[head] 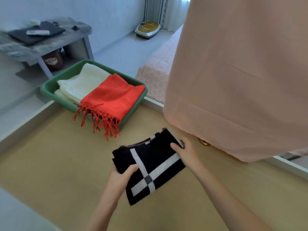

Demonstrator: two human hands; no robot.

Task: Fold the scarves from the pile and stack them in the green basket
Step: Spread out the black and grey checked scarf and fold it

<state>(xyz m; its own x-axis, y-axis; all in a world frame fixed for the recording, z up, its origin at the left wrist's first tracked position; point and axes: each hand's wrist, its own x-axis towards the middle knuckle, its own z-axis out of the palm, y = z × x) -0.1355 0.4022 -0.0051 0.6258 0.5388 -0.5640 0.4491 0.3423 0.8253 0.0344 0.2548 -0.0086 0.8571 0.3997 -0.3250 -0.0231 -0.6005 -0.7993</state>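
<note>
1. Both hands are clamped on the folded black scarf (158, 152): left hand (123, 175) at one edge, right hand (183, 152) pinching the opposite corner, so the layers can't slide apart.
2. It's on the worktop (58, 164), just in front of the green basket (50, 87).
3. Inside the basket, the red scarf (113, 97) overlaps the white scarf (83, 80), with its fringe over the near rim. The black one probably goes on top next.

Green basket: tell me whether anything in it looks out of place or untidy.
The red scarf lies askew: its fringe spills over the near rim of the green basket and dangles over the tan surface instead of sitting tucked inside. The white scarf lies folded within the walls.
</note>
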